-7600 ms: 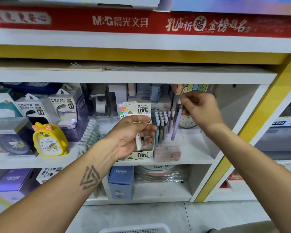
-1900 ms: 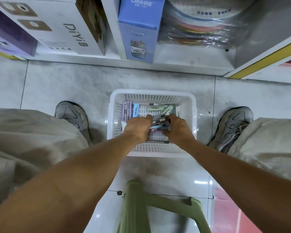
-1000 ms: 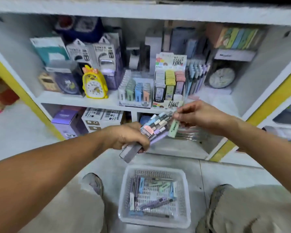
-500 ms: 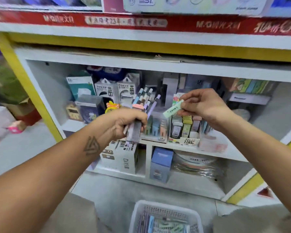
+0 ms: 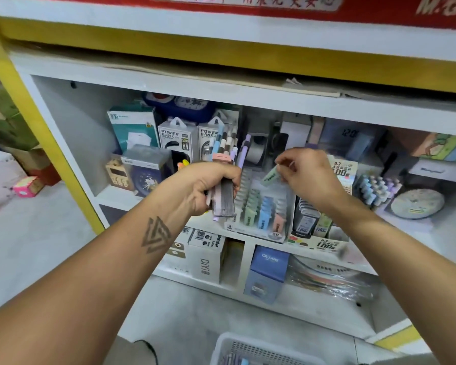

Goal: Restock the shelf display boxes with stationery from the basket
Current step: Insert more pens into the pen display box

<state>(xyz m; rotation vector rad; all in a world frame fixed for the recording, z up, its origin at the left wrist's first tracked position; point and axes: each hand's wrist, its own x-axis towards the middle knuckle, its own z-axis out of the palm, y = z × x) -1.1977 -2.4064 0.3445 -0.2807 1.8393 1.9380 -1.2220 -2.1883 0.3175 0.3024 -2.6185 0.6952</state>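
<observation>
My left hand (image 5: 204, 187) grips a bundle of pens and lead cases (image 5: 225, 164), their pastel caps fanned upward in front of the shelf. My right hand (image 5: 307, 177) pinches a small pale green lead case (image 5: 270, 176) just above the clear display box (image 5: 258, 214) of green, blue and pink cases. To its right stands a second display box (image 5: 316, 230) marked 100 with dark cases. The white basket (image 5: 250, 350) sits on the floor at the bottom edge, a few items visible inside.
Power bank packs (image 5: 178, 138) and boxed clocks (image 5: 145, 169) fill the shelf's left side. A pen rack (image 5: 377, 188) and a round clock (image 5: 416, 204) stand at the right. Below sit a blue box (image 5: 267, 272) and a white DIY box (image 5: 207, 256). Yellow shelf posts frame the bay.
Both hands came up from the basket with stationery. In the last half second my right hand carried the green case down and left, closer to the clear display box; the left holds steady.
</observation>
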